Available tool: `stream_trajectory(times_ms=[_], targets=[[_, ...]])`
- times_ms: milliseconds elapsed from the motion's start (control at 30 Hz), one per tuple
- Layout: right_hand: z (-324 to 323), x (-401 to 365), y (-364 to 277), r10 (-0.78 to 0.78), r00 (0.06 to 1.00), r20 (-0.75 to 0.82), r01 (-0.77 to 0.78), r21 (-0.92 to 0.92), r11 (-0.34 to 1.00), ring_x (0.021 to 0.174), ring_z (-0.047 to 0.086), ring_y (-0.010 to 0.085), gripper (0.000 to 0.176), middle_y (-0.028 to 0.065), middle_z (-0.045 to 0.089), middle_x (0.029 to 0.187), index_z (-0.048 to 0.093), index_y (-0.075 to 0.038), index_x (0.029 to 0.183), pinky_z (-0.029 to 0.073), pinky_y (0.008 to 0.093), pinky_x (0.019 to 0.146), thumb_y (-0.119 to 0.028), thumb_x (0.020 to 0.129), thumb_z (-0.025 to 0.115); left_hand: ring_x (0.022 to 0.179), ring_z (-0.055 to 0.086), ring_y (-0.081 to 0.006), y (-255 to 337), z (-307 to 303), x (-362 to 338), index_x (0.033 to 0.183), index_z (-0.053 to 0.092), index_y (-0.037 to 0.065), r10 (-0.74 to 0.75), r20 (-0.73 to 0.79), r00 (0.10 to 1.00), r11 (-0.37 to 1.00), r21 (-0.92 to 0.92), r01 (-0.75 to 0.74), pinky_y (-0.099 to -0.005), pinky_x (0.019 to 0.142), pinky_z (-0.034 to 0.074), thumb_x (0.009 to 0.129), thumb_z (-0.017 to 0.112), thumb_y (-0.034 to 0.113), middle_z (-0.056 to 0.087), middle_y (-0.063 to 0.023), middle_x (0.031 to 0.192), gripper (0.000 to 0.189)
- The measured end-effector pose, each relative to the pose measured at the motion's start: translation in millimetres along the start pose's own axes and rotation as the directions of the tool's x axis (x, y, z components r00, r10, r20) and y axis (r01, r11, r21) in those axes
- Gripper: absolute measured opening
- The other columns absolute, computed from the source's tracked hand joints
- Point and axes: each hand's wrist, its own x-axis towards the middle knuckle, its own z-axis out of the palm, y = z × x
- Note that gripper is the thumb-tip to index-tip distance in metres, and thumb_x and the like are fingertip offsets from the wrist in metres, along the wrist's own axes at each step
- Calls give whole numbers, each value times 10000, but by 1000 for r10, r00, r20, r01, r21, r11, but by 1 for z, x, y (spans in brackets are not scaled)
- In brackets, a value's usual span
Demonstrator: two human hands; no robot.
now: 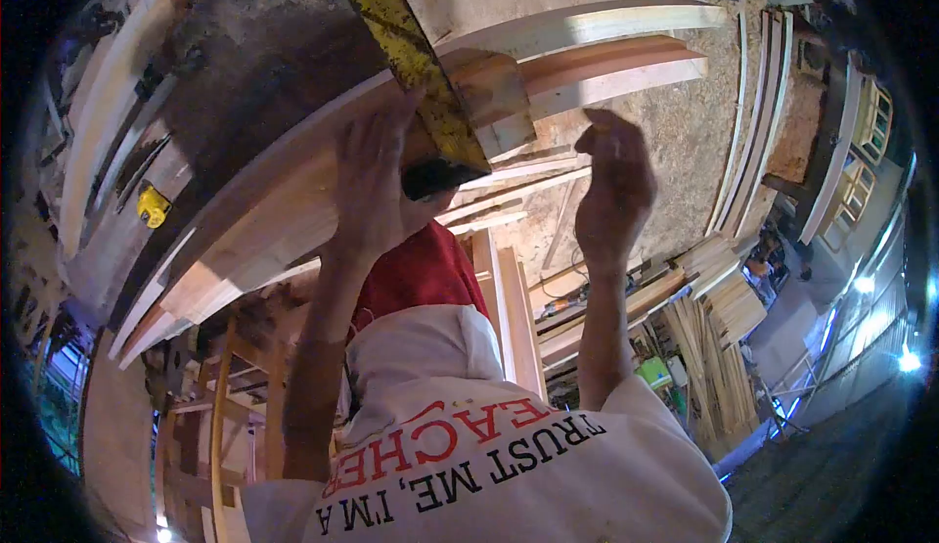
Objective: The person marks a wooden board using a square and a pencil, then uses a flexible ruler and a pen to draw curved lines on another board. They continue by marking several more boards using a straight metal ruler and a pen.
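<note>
Pale planed wood fills the middle of the view: a long curved timber (pixel 293 201), bowed like part of an arch, lies across the bench and runs out over the sawdust-strewn floor (pixel 675 142). Across it, at a slant, lies a worn yellow metal square (pixel 411 64) with a black stock, whose blade reaches up and away past the timber's far edge.

The left hand (pixel 372 181) is closed about the stock, fingers laid together along it and pressing it down against the wood. The right hand (pixel 611 191) is raised clear of the work, well apart from the square, with its fingertips drawn in to the thumb. Whether they pinch something small, I cannot tell.

A short squared wooden block (pixel 494 103) sits on the timber just beside the blade, and a small yellow tape measure (pixel 152 205) lies off on the bench to the left.

To my eye the work is at the setting-out stage, with the square being seated and steadied on the curve. On a bowed edge the stock can rock, so the next move calls for firm pressure from the left hand while the right comes down to the blade.
</note>
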Motion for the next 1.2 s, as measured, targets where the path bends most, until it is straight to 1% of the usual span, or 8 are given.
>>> stream_trajectory(times_ms=[333, 400, 467, 567, 700, 800, 1033, 1200], targets=[[56, -59, -49, -109, 885, 452, 110, 23, 994, 923, 656, 216, 301, 127, 699, 1042, 658, -30, 1248, 516, 338, 807, -48, 950, 627, 953, 611, -207, 23, -40, -100, 1535, 287, 82, -310, -349, 884, 678, -733, -52, -324, 854, 526, 764, 828, 110, 559, -130, 1263, 942], [82, -82, -58, -161, 812, 562, 140, 81, 987, 956, 657, 235, 308, 139, 694, 1056, 651, -28, 1258, 519, 355, 821, -78, 955, 632, 977, 597, -207, 10, -46, -130, 1529, 317, 76, -345, -516, 784, 607, -760, -234, -317, 864, 511, 812, 776, 79, 544, -129, 1281, 852], [103, -97, -65, -248, 744, 621, 305, 15, 952, 890, 616, 173, 366, 108, 667, 1080, 600, -36, 1359, 492, 317, 821, -106, 1001, 565, 1154, 512, -253, 9, -61, -157, 1495, 413, 58, -835, -170, 523, 92, -981, -171, -388, 979, 442, 903, 630, -4, 524, -149, 1310, 634], [152, -116, -75, -369, 695, 618, 429, 56, 902, 890, 618, 180, 365, 108, 665, 1070, 602, -43, 1358, 496, 329, 823, -108, 1000, 575, 1156, 500, -232, -74, -16, -247, 1437, 511, 57, -879, -342, 333, 433, -865, 253, -375, 984, 431, 950, 557, -41, 577, -121, 1223, 498], [206, -106, -102, -418, 577, 702, 565, 26, 824, 960, 633, 205, 375, 112, 672, 1068, 603, -45, 1357, 501, 347, 825, -143, 995, 618, 995, 581, -169, -115, -59, -280, 1325, 552, 17, -980, -157, 120, 117, -950, -289, -309, 909, 482, 976, 611, 60, 603, -90, 1212, 356], [264, -115, -98, -462, 505, 729, 677, -3, 736, 972, 642, 211, 376, 121, 681, 1075, 609, -21, 1334, 502, 342, 819, -184, 996, 636, 1003, 580, -171, -147, -76, -292, 1290, 531, -14, -958, -282, -61, 287, -916, -281, -322, 911, 485, 968, 630, 77, 599, -101, 1189, 349], [401, -156, -144, -280, 443, 852, 526, 6, 850, 978, 644, 156, 349, 102, 688, 1092, 642, 21, 1221, 504, 306, 824, -237, 987, 671, 1089, 592, -199, -158, -69, -302, 1374, 451, 0, -906, -423, -2, 422, -903, 81, -338, 952, 510, 897, 684, 8, 588, -129, 1168, 531], [447, -158, -139, -23, 340, 940, 160, -34, 986, 914, 623, 92, 307, 44, 682, 1009, 686, -12, 1130, 493, 269, 793, -247, 937, 738, 914, 676, -174, -155, -58, -304, 1315, 513, -3, -977, -214, 11, 207, -959, -196, -282, 756, 584, 907, 701, 23, 645, -114, 1141, 450]])
